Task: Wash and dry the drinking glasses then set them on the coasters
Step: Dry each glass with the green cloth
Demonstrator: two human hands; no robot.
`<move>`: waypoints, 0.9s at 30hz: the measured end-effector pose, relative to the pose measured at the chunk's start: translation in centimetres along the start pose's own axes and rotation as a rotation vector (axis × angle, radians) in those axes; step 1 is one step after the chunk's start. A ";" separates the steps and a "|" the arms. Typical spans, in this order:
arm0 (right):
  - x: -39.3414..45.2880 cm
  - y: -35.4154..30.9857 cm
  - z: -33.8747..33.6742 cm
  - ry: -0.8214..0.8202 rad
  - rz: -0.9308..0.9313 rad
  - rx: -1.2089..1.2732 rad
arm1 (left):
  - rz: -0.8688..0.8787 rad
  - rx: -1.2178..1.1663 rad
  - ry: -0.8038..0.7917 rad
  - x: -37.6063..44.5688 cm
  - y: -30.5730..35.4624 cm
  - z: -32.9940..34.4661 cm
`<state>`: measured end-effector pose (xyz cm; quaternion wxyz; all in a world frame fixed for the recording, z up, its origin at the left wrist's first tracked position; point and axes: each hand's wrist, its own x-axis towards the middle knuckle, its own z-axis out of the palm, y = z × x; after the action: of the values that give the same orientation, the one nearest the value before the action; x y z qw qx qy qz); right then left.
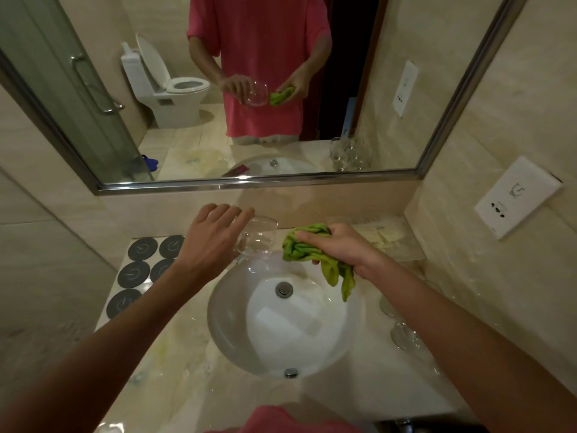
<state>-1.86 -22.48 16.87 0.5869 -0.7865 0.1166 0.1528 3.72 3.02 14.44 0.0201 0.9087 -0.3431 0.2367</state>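
Observation:
My left hand (pixel 209 239) grips a clear drinking glass (pixel 260 237) on its side over the far rim of the white sink (pixel 224 332), its mouth turned right. My right hand (pixel 335 245) is closed around a crumpled green cloth (pixel 307 253) just right of the glass, with a small gap between them; a tail of cloth hangs over the basin. Several dark round coasters (pixel 142 249) lie bare on the counter to the left. More clear glasses (pixel 404 335) stand on the counter to the right, partly hidden behind my right forearm.
A framed mirror (pixel 249 89) spans the wall behind the sink and reflects the scene. A white wall socket plate (pixel 516 196) is on the right wall. The drain plug (pixel 284 289) sits in the basin and the marble counter (pixel 175 370) looks wet.

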 end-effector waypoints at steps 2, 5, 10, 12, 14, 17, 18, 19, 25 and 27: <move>-0.2 0.2 0.2 0.032 -0.016 0.045 | -0.157 -0.181 -0.074 -0.4 0.6 0.5; -0.1 1.0 1.3 0.078 -0.011 0.038 | -0.293 -0.462 -0.042 -0.7 2.5 1.4; -0.1 2.6 2.9 0.100 0.053 0.213 | -0.369 -0.868 -0.019 -0.8 6.1 2.6; -0.4 3.5 2.6 0.194 0.031 0.146 | -0.360 -0.897 -0.118 -1.2 7.1 3.4; -1.0 4.6 2.0 0.280 0.037 0.054 | -0.316 -0.853 -0.190 -1.3 8.2 4.0; -2.4 5.9 0.8 0.359 0.051 -0.027 | -0.214 -0.787 -0.202 -0.5 9.6 4.6; -2.9 6.3 0.4 0.385 0.049 -0.049 | -0.178 -0.777 -0.210 0.0 10.1 4.9; -3.5 6.8 0.1 0.413 0.050 -0.066 | -0.137 -0.779 -0.230 0.6 10.6 5.3; -7.1 11.1 -3.7 0.481 0.177 -0.051 | -0.052 -0.918 -0.420 1.9 16.3 8.7; -8.9 12.7 -5.4 0.567 0.218 0.001 | -0.024 -0.990 -0.487 1.8 18.7 9.8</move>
<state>-14.15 -31.21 10.42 0.5115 -0.7803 0.3597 -0.0107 -2.84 -14.27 4.22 0.3679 0.8231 -0.3978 -0.1700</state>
